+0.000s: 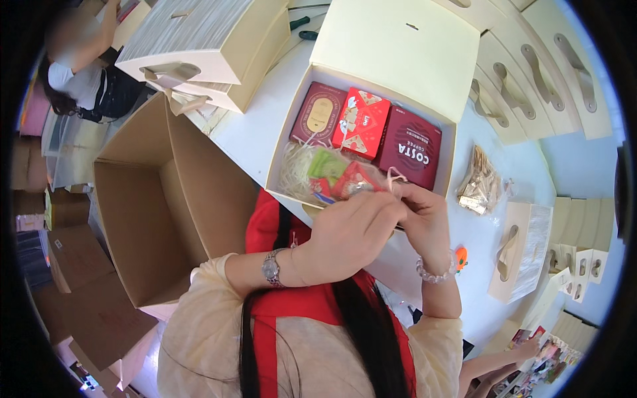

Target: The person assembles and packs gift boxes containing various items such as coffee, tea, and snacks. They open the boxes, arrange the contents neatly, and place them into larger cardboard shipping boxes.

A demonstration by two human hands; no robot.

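An open cream gift box stands before me with its lid back. Inside lie a maroon patterned box, a red Lipo box and a maroon Costa Coffee box, with pale shredded filler. At the box's near side is a see-through drawstring bag of green, red and blue wrapped pieces. My left hand, with a watch on its wrist, and my right hand, with a bead bracelet, meet with bent fingers at the bag's gathered end and pinkish string. My left fingertips are partly hidden.
An open brown carton stands at the left. Stacked cream gift boxes are behind it; more line the right. A bag of tan pieces and an orange item lie right. Other people are at upper left and lower right.
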